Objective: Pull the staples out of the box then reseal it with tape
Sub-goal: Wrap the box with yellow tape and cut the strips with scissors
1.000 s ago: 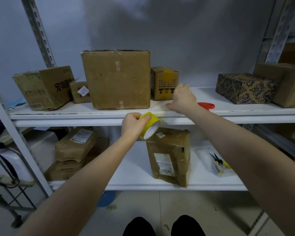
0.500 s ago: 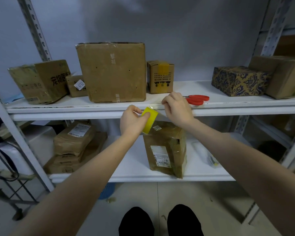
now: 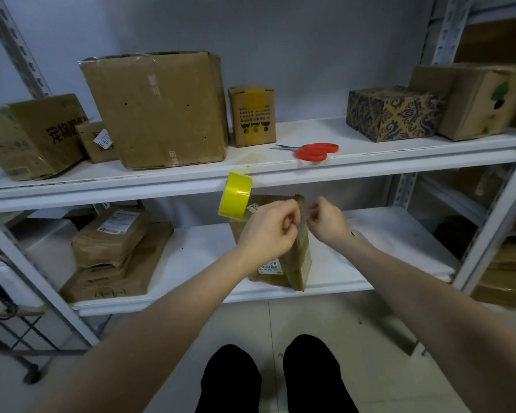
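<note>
Head camera: a white metal shelving rack (image 3: 280, 171) fills the frame, with cartons along its upper shelf. The biggest is a large cardboard box (image 3: 158, 111) in the upper left, its front marked with a few small dark dots that are too small to read as holes or staples.

On the lower shelf, at frame centre, a brown parcel box (image 3: 298, 257) stands on end; since both hands are at it, I take it for the task's box. The left hand (image 3: 267, 231) lies in front of its upper half and the right hand (image 3: 328, 223) is just beside its top right corner. Each grip is curled, but I cannot tell whether either pinches the cardboard, a staple or nothing.

A yellow tape roll (image 3: 235, 194) hangs free below the upper shelf's front edge, just above the left hand, its loose end stuck on the shelf top. Red-handled scissors (image 3: 313, 150) lie on that shelf, right of centre.

Judged from this, resealing has not begun: the roll is parked, the scissors lie untouched, and no fresh strip shows on the parcel. No staples can be made out, so that step's progress is unclear.
</note>
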The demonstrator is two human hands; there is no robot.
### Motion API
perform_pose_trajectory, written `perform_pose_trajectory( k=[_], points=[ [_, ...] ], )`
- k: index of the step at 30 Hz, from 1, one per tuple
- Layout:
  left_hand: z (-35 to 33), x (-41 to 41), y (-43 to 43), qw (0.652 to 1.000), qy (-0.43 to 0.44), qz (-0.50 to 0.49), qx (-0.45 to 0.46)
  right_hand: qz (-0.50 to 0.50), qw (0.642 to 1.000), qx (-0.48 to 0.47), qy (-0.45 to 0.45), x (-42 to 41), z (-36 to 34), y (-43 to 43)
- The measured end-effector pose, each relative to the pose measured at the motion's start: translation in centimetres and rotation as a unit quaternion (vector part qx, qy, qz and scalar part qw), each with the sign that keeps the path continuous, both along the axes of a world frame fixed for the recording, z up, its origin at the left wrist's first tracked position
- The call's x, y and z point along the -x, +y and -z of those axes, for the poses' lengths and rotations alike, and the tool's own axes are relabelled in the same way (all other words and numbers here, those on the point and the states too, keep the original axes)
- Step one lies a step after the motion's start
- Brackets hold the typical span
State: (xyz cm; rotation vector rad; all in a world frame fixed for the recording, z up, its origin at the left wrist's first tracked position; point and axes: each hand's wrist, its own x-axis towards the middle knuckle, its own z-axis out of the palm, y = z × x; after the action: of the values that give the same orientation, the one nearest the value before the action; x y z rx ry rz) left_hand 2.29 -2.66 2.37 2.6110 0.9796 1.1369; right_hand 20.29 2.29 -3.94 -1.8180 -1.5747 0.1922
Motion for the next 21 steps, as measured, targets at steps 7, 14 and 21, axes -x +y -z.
perform_pose_trajectory(
  k=[7,14,21],
  points=[
    [4.6,0.0,4.4,0.952,0.116,-0.217,0.182,-0.018,0.984,0.132,0.119,-1.7,2.1,2.4],
    [5.9,-1.1,7.6,0.93,0.194,-0.194,0.243,-0.095,0.955,0.219,0.177,-1.8,3.3,5.4],
    [6.4,-0.1,7.6,0.954,0.148,-0.172,0.196,-0.119,0.914,0.349,0.169,-2.2,6.3,5.8]
  ],
)
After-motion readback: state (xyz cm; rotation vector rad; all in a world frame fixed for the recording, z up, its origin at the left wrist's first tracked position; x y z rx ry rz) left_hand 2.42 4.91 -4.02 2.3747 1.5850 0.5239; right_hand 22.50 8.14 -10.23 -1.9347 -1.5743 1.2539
